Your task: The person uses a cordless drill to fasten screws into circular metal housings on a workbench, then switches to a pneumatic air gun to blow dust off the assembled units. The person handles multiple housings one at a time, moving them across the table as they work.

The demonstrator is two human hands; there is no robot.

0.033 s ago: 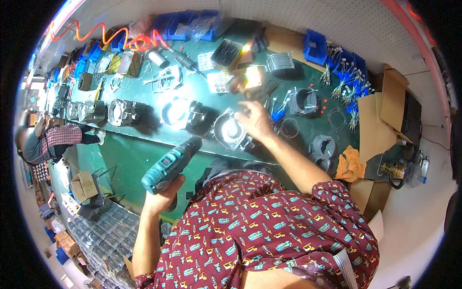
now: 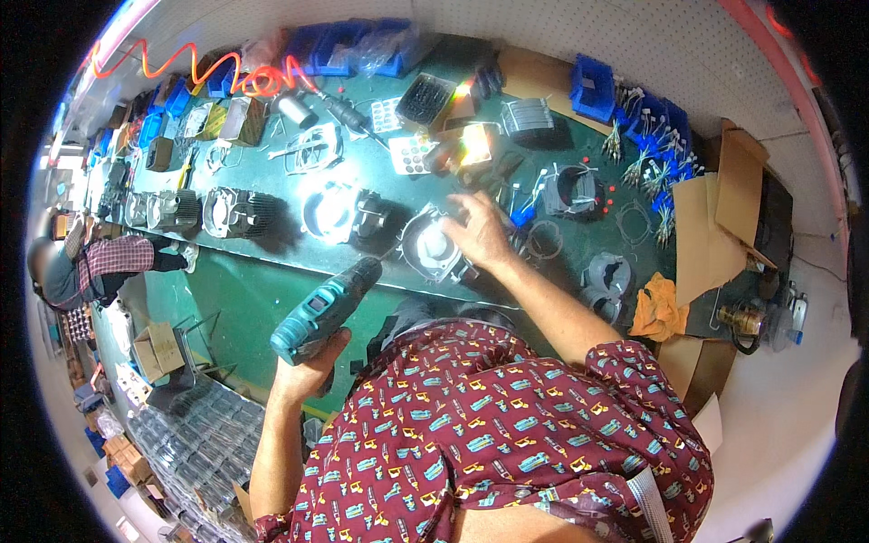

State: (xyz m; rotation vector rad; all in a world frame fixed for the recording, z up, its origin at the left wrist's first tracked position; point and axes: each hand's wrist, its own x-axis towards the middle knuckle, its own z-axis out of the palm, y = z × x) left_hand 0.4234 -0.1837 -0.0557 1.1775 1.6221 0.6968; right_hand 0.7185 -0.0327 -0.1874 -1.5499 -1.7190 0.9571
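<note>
My left hand [image 2: 312, 366] grips the handle of a teal cordless drill [image 2: 328, 306]. The drill's nose points up and right, toward the near edge of the green workbench. A round grey metal housing [image 2: 413, 257] lies near that edge, just beyond the drill's tip. Over its right side is my right hand [image 2: 484, 237], fingers apart, with nothing visible in them. I cannot tell whether the fingertips touch the housing. To the left, under bright light, sits another metal housing [image 2: 362, 215].
More finned housings [image 2: 237, 213] line the bench edge leftward. At right are a round housing [image 2: 574, 190], wire bundles [image 2: 647, 163], an orange cloth [image 2: 659, 308] and cardboard [image 2: 711, 240]. Blue bins [image 2: 593, 89] stand behind. Another person [image 2: 104, 262] is at far left.
The drill in my left hand has shifted slightly to the right. The fingers of my right hand have moved a little over the housing.
</note>
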